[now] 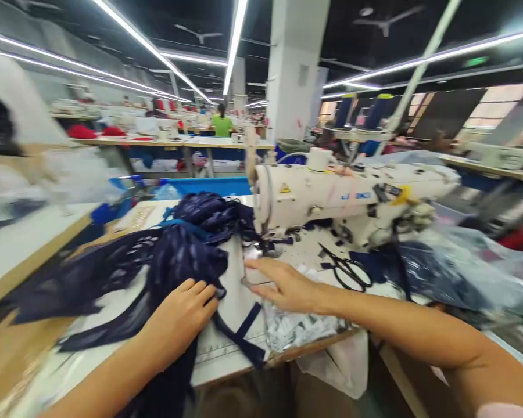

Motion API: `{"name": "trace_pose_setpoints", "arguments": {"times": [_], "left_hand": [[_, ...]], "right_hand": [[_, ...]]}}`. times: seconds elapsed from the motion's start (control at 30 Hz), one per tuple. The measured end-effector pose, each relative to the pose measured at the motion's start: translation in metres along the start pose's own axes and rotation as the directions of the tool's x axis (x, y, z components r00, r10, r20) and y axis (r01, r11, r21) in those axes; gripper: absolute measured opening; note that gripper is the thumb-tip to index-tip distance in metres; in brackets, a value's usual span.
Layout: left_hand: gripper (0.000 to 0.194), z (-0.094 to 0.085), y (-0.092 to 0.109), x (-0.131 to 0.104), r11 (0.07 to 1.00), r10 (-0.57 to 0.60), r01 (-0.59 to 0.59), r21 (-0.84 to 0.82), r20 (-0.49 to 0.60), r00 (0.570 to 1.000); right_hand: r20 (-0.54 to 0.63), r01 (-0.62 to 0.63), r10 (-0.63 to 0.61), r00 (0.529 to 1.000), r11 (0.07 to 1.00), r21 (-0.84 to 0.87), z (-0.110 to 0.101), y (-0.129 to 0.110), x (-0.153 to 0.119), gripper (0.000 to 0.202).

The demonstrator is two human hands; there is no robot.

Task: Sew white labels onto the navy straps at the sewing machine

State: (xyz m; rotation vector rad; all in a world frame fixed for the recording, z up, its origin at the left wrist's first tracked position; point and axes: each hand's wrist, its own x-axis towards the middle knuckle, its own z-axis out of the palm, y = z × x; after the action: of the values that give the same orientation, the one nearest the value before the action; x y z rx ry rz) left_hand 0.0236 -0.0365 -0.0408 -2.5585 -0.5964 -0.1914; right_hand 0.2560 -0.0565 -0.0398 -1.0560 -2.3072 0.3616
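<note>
A heap of navy fabric point(187, 255) lies on the white sewing table left of the needle area. My left hand point(185, 307) is closed on the near edge of this fabric, its fingers curled. A white sewing machine point(314, 194) stands across the table. My right hand point(283, 283) reaches in from the right, just in front of the needle area, thumb and fingers apart, with no object visible between them. Black scissors point(348, 270) lie beyond my right wrist. Small white labels point(300, 331) are piled below my right hand, beside narrow navy strips point(248, 322).
Clear plastic with dark fabric point(436, 270) lies to the right. A white bag point(344, 366) hangs under the table's front edge. On the left, a blurred person's hand point(37, 165) is above another table point(39, 247). A person in green point(222, 125) is far back.
</note>
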Motion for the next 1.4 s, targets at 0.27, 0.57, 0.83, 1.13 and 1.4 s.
{"name": "trace_pose_setpoints", "arguments": {"times": [0.27, 0.57, 0.83, 1.13, 1.4], "left_hand": [[0.032, 0.066, -0.042, 0.030, 0.945, -0.143, 0.061, -0.321, -0.237, 0.961], [0.030, 0.043, -0.029, 0.038, 0.955, -0.141, 0.112, -0.276, -0.087, 0.986], [0.026, 0.004, -0.002, 0.069, 0.965, -0.145, 0.100, -0.242, -0.174, 0.974], [0.016, 0.058, 0.022, 0.138, 0.926, -0.079, 0.037, -0.377, -0.096, 0.992], [0.015, 0.064, 0.019, 0.114, 0.922, -0.017, 0.021, -0.386, 0.014, 1.000]], "right_hand": [[-0.113, -0.192, 0.157, 0.981, 0.856, -0.480, -0.066, 0.029, -0.117, 0.031], [-0.076, -0.318, 0.354, 0.932, 0.699, -0.641, -0.083, 0.084, -0.112, 0.018], [0.097, -0.140, 0.356, 0.929, 0.584, -0.799, -0.058, 0.096, -0.078, 0.017], [-0.122, -0.205, 0.167, 0.978, 0.698, -0.686, -0.062, 0.106, -0.052, 0.021], [0.168, 0.246, -0.186, 0.968, 0.835, -0.493, -0.023, 0.115, -0.022, 0.024]]}}
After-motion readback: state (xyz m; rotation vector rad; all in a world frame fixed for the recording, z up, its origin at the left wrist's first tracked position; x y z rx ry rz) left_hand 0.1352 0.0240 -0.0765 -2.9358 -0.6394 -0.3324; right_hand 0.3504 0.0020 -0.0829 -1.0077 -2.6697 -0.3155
